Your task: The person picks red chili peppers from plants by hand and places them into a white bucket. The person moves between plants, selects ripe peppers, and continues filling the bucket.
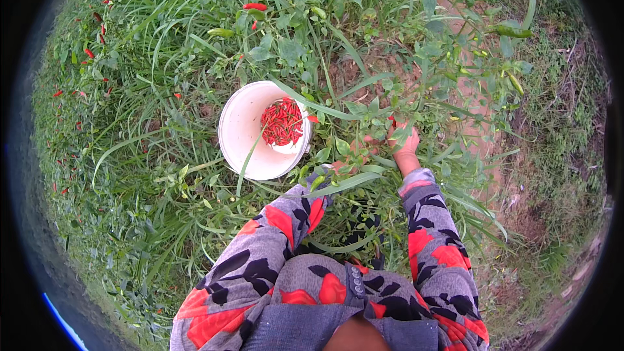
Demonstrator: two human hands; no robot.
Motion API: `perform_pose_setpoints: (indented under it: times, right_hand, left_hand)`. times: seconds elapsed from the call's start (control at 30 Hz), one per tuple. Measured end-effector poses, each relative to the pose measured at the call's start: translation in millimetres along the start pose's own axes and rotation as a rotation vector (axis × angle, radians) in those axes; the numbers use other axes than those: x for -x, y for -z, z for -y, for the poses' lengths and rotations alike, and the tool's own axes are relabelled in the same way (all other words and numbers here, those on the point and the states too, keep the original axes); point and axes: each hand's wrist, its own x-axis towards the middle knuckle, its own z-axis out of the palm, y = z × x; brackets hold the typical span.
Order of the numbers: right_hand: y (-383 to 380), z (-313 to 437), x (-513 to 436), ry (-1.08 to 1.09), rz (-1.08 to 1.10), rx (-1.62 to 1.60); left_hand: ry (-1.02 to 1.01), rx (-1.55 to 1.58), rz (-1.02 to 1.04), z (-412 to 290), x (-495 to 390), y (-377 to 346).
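My left hand (347,165) reaches in among the leaves of a chilli plant (358,107). Leaves and a broad grass blade cover most of it, so its grip is hidden. To its right, my right hand (407,148) is inside the same plant, with its fingertips behind a leaf. A red chilli (392,120) shows right at those fingertips; whether they hold it is unclear. Left of both hands stands a white plastic bucket (239,126), holding a heap of small red chillies (282,122) at its bottom. A green chilli (318,183) hangs close below my left hand.
Tall grass (165,24) and more chilli plants with red fruit (255,7) spread to the left and ahead. On the right, green chillies (514,32) hang over a strip of bare soil (480,141). A long grass blade (251,158) crosses the bucket's near rim.
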Motion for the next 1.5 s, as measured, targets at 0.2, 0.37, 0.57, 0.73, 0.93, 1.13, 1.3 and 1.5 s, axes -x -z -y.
perform_pose_setpoints:
  times: [0.2, 0.37, 0.57, 0.73, 0.93, 1.13, 1.3, 1.5]
  right_hand:
    - [-18, -16, 8, 0.121, -0.050, -0.206]
    - [-29, -31, -8, -0.533, 0.474, -0.918]
    - [49, 2, 1, -0.571, 0.730, -1.061]
    - [91, 6, 16, -0.494, 0.537, -1.246]
    - [156, 37, 56, -0.380, 0.615, -1.426]
    - [178, 82, 71, 0.064, 0.722, -1.256]
    - [199, 161, 112, 0.469, 0.940, -1.327]
    - [173, 263, 119, 0.957, 0.396, -0.974]
  left_hand:
    - [-0.022, -0.051, 0.021, 4, 31, 17]
    - [-0.034, -0.193, 0.046, 5, 52, 21]
    - [-0.090, -0.680, 0.048, -13, 23, -7]
    - [-0.054, -0.542, 0.015, -19, 15, -12]
    - [0.053, -0.015, -0.114, -25, 26, -2]
    - [-0.002, 0.057, -0.199, -26, 35, 6]
    - [-0.246, -0.087, -0.030, -31, 80, -3]
    - [-0.102, 0.082, -0.291, 1, 47, 5]
